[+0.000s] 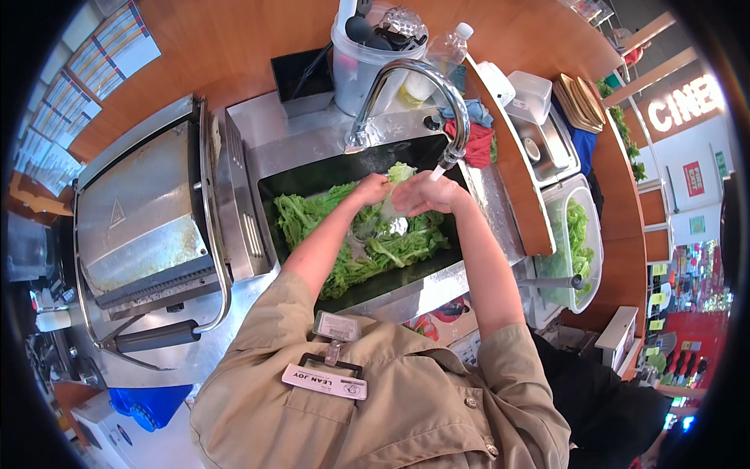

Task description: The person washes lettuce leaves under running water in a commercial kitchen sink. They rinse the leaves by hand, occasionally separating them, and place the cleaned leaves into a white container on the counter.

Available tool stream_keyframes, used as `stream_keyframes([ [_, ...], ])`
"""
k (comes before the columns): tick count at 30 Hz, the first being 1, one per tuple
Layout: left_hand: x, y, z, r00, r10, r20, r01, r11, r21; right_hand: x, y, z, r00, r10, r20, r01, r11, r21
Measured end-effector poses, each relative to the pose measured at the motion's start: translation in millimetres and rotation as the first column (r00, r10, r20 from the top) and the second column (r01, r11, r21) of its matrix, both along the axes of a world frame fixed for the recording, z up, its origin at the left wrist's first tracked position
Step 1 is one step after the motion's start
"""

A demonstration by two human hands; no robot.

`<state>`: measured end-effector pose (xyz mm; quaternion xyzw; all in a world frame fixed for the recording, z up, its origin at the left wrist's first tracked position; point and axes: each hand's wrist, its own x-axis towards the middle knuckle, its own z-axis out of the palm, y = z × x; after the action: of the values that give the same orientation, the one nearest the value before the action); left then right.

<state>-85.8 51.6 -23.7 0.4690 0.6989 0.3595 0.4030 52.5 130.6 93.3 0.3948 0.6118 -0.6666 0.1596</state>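
Observation:
Under the chrome faucet (461, 132), water runs onto my right hand (426, 193), whose fingers are spread beside a pale lettuce leaf (401, 172). My left hand (373, 189) pinches that leaf at its edge, just above the sink. Green lettuce leaves (351, 267) lie in the dark sink basin (366, 296) below both hands, with water among them. Part of the held leaf is hidden behind the fingers of my right hand.
A contact grill (140, 205) stands left of the sink. Behind the basin are a bucket of utensils (375, 70), a black container (302, 88) and a plastic bottle (448, 50). Red cloth (471, 143) lies at the right rim. Farther right, a clear tub (551, 264) holds lettuce.

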Motion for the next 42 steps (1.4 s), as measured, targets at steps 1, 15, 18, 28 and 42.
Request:
stream_keyframes([
  [1, 1, -1, 5, 0.997, 0.025, 0.07, -0.022, 0.999, -0.045, 1, 2, -3, 1.0, 0.001, -0.007, -0.001, 1.0, -0.027],
  [15, -8, -48, 27, 0.885, 0.081, 0.459, -0.114, 0.993, 0.043, -3, 2, -81, 0.826, -0.516, -0.226, 0.478, 0.854, -0.203],
  [18, -11, -42, 11, 0.922, 0.117, 0.369, -0.179, 0.974, 0.139, -5, 5, -66, 0.876, -0.403, -0.267, 0.331, 0.902, -0.276],
  [28, -22, -24, -2, 0.847, 0.088, 0.524, -0.155, 0.984, 0.085, -8, 3, -35, 0.976, -0.153, -0.157, 0.172, 0.978, 0.118],
  [42, -42, -93, -137, 0.101, 0.798, 0.595, -0.624, 0.516, -0.587, -19, -9, -38, 0.982, -0.099, 0.158, -0.009, 0.82, 0.573],
])
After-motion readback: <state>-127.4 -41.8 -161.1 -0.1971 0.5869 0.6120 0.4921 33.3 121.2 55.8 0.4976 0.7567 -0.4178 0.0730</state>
